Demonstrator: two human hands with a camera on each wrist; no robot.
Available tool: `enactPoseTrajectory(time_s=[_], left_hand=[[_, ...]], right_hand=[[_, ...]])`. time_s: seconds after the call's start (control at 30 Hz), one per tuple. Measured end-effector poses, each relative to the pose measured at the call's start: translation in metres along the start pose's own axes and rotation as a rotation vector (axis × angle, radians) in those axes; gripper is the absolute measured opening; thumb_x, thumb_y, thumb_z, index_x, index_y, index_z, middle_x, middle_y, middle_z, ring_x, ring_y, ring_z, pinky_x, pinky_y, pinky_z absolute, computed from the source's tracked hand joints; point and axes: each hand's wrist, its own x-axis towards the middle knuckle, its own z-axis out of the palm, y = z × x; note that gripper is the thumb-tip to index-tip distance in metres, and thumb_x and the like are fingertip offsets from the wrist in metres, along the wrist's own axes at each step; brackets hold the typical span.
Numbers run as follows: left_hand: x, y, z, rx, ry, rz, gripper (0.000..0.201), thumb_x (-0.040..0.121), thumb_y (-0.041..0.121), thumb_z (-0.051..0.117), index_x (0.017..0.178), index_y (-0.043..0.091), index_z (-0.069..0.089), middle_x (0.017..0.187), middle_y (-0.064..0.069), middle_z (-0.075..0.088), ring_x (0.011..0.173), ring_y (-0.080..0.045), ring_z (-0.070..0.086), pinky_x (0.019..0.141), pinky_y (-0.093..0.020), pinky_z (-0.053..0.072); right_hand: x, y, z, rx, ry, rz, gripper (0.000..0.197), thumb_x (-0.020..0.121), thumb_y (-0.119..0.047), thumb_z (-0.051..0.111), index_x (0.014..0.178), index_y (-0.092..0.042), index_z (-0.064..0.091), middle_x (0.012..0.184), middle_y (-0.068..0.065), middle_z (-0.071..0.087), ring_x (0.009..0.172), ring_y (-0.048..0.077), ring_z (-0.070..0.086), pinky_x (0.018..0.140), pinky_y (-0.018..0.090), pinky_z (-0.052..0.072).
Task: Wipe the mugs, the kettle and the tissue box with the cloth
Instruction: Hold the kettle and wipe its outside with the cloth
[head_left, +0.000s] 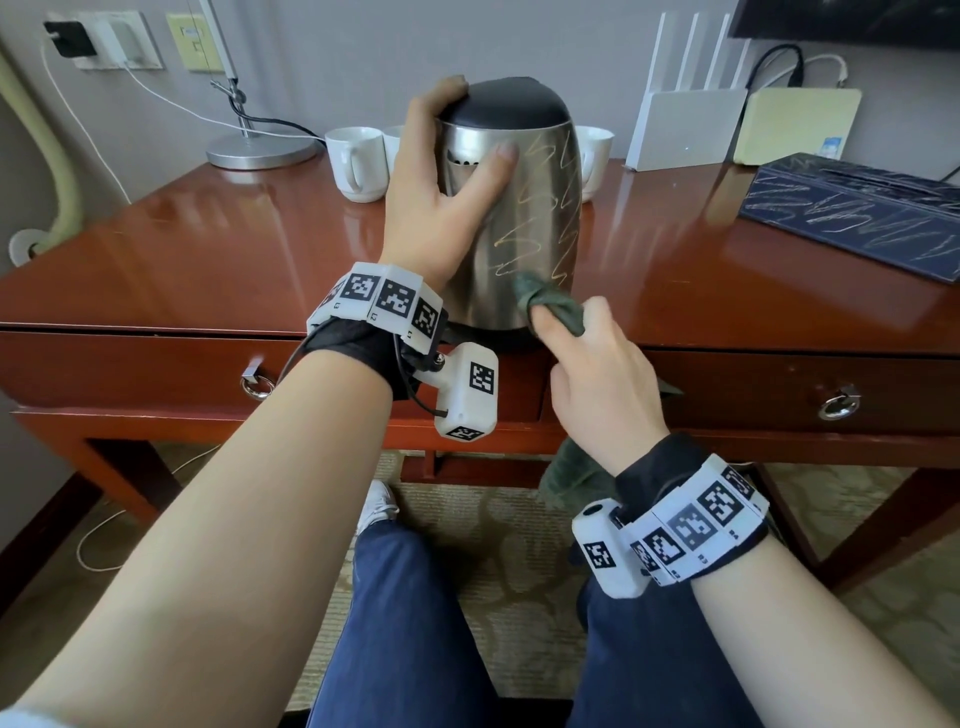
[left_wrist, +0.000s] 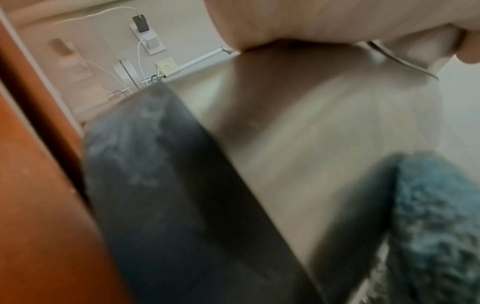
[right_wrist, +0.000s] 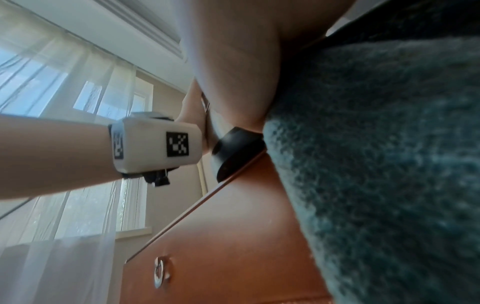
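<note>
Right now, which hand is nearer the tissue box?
Right. The right hand grips the cloth at the kettle base, on the side toward the tissue box. The left hand holds the kettle's far side.

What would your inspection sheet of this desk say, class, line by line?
Surface: glossy wooden desk.
Job's things: scribbled kettle near front edge; mugs behind it; scribbled tissue box at right; green cloth.
Clutter: lamp base, router.
Hands: left hand grips kettle; right hand holds cloth against kettle's lower side.
Cables: white charger cable along wall.
Surroundings: wall sockets, carpet.
</note>
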Motion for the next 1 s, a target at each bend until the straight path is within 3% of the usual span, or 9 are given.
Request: enactPoseTrajectory(time_s=[0.2,0.3,0.4,0.57,0.63,0.73,0.83,1.0], left_hand=[[0.001,0.0,0.0,0.009,0.019,-0.025,0.055,0.086,0.037,0.061,0.132,0.012,0.046,0.127,0.009,0.052,0.118,0.009,0.048,0.105,-0.013,0.036],[0.0,0.0,0.002,0.003,0.03,-0.03,0.055,0.086,0.037,0.061,0.133,0.012,0.046,0.128,0.007,0.053,0.122,0.001,0.048,0.107,-0.016,0.036],[-0.002,0.002,0.005,0.027,0.037,-0.02,0.053,0.087,0.038,0.062,0.133,0.015,0.046,0.128,0.01,0.052,0.124,-0.001,0.048,0.108,-0.017,0.036],[-0.003,0.005,0.006,0.135,-0.036,0.035,0.05,0.085,0.053,0.06,0.124,0.03,0.041,0.129,0.007,0.051,0.127,-0.015,0.047,0.109,-0.035,0.039],[0.001,0.006,0.0,0.163,-0.089,0.03,0.048,0.084,0.058,0.057,0.12,0.031,0.041,0.124,0.009,0.05,0.123,-0.015,0.047,0.107,-0.033,0.039],[0.005,0.008,-0.003,0.063,-0.113,-0.025,0.046,0.085,0.056,0.056,0.118,0.026,0.044,0.121,0.012,0.048,0.119,0.001,0.046,0.102,-0.017,0.036],[0.004,0.007,0.0,-0.046,-0.108,-0.061,0.036,0.092,0.037,0.058,0.119,0.018,0.044,0.124,0.015,0.045,0.11,0.026,0.04,0.096,-0.003,0.031],[0.005,0.006,-0.002,-0.078,-0.13,-0.066,0.038,0.091,0.029,0.058,0.121,0.015,0.042,0.125,0.014,0.045,0.11,0.027,0.041,0.098,-0.005,0.031]], right_hand=[[-0.021,0.0,0.011,0.005,-0.071,0.092,0.065,0.073,0.014,0.056,0.128,-0.021,0.048,0.087,0.004,0.029,0.057,0.021,0.034,0.049,0.028,0.03],[-0.017,-0.006,0.011,-0.003,-0.043,0.015,0.065,0.068,0.015,0.06,0.124,-0.017,0.056,0.084,0.007,0.033,0.058,0.02,0.031,0.051,0.027,0.028],[-0.006,-0.007,0.003,-0.036,-0.024,-0.047,0.062,0.069,0.013,0.06,0.123,-0.016,0.059,0.083,0.013,0.041,0.059,0.028,0.042,0.051,0.027,0.029],[0.001,0.002,-0.006,-0.025,0.018,0.03,0.06,0.072,0.012,0.055,0.124,-0.017,0.05,0.085,0.01,0.035,0.062,0.024,0.036,0.051,0.029,0.031],[-0.006,0.003,-0.004,-0.018,-0.004,0.049,0.061,0.072,0.011,0.057,0.124,-0.018,0.046,0.085,0.006,0.031,0.061,0.021,0.033,0.049,0.029,0.032],[-0.016,0.0,0.001,-0.015,-0.045,0.057,0.064,0.07,0.011,0.059,0.123,-0.022,0.044,0.085,0.005,0.03,0.059,0.02,0.033,0.05,0.028,0.031],[-0.013,-0.008,0.002,-0.02,-0.041,-0.014,0.064,0.067,0.013,0.061,0.123,-0.018,0.056,0.083,0.011,0.039,0.058,0.025,0.04,0.051,0.028,0.031],[0.011,-0.016,-0.015,-0.075,0.024,-0.045,0.062,0.069,0.011,0.059,0.125,-0.016,0.06,0.083,0.014,0.042,0.059,0.027,0.04,0.051,0.029,0.029]])
